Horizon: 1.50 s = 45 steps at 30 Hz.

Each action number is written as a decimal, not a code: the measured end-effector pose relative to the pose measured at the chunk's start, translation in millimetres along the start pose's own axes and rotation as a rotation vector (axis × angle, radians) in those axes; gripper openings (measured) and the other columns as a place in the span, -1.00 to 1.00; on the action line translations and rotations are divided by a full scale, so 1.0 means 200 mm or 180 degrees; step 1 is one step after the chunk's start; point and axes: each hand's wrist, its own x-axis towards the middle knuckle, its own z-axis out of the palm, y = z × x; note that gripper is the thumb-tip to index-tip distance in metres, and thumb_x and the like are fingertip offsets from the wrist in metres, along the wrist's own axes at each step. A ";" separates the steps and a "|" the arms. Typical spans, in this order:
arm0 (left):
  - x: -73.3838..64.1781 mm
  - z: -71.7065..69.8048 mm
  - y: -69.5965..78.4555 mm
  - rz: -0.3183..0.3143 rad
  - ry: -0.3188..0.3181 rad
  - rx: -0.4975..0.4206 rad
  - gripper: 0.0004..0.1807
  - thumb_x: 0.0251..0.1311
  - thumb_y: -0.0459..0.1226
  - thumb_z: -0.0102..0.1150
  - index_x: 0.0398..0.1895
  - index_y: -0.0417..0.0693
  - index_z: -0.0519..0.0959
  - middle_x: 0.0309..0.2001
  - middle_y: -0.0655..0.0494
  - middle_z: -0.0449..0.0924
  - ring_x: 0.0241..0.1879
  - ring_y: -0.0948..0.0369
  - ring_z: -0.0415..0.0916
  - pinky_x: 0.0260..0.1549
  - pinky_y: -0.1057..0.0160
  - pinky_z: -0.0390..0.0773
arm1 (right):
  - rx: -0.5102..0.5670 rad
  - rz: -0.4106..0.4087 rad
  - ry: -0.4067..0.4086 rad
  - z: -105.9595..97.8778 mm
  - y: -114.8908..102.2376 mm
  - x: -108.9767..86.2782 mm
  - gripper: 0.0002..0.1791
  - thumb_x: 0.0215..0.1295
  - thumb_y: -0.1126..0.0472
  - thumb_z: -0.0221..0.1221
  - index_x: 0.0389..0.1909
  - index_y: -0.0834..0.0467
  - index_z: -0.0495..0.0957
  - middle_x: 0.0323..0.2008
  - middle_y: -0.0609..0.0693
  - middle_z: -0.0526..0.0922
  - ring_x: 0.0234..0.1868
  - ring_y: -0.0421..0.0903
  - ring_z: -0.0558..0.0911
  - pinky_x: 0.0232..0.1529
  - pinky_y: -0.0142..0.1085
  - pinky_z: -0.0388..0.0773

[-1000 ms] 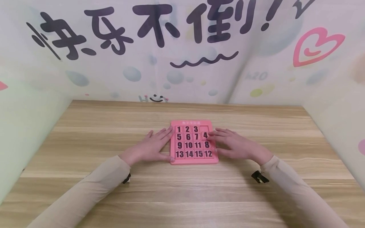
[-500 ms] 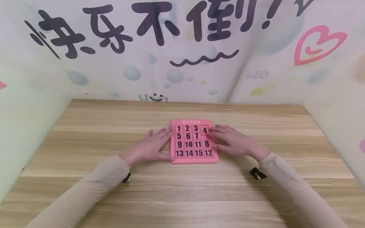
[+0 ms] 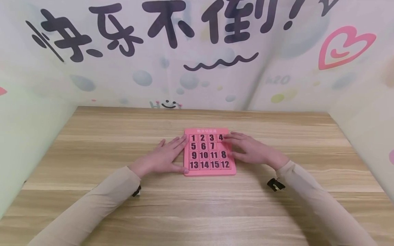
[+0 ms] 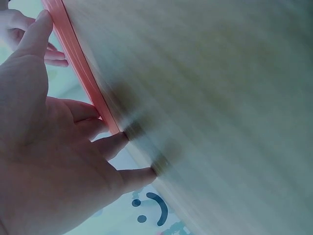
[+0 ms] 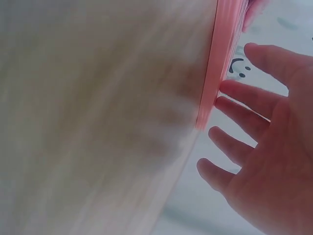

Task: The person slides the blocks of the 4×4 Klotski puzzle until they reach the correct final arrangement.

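A pink sliding number puzzle lies flat on the table, its tiles numbered 1 to 15. The 4 tile sits in the top right corner, and the tray's bare base shows below it, right of the 7. My left hand rests along the puzzle's left side with fingers extended, its thumb at the near left corner. From the right, my right hand reaches over the rim with extended fingers; fingertips touch the 4 tile. In the right wrist view, the puzzle's side edge runs beside the fingers.
The wood-grain table extends around the puzzle. A white backdrop with large dark characters stands along its far edge, and pale panels rise at left and right. Black wrist devices hang below the sleeves.
The 4 tile has slid away from me, out of the second row into the top right corner. My right hand has moved slightly forward and left with it. My left hand stays put.
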 end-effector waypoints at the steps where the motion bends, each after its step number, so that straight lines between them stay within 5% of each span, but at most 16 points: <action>1: 0.00 0.00 0.00 0.0003 0.0002 0.0003 0.14 0.13 0.28 0.11 0.53 -0.17 -0.16 0.53 0.01 -0.34 0.48 -0.03 -0.30 0.35 -0.21 -0.35 | 0.0043 -0.0009 0.0002 0.00 0.00 0.00 -0.42 0.35 0.12 0.16 0.31 0.30 0.36 0.34 0.23 0.32 0.39 0.27 0.16 0.39 0.13 0.01; 18: 0.00 -0.01 0.00 0.0003 -0.0018 0.0033 0.14 0.13 0.30 0.09 0.53 -0.17 -0.17 0.53 0.01 -0.34 0.48 -0.02 -0.31 0.35 -0.20 -0.35 | 0.0169 0.0012 -0.0062 0.00 -0.04 0.00 -0.36 0.34 0.12 0.17 0.36 0.31 0.29 0.37 0.25 0.26 0.40 0.29 0.11 0.40 0.13 -0.05; 45: -0.01 -0.01 0.00 0.0020 -0.0021 0.0011 0.13 0.13 0.27 0.11 0.53 -0.16 -0.17 0.53 0.01 -0.35 0.48 -0.03 -0.30 0.35 -0.22 -0.34 | -0.0214 -0.0202 -0.0078 0.02 -0.07 -0.11 -0.38 0.37 0.05 0.15 0.38 0.19 0.31 0.37 0.10 0.32 0.42 0.26 0.10 0.37 0.16 0.02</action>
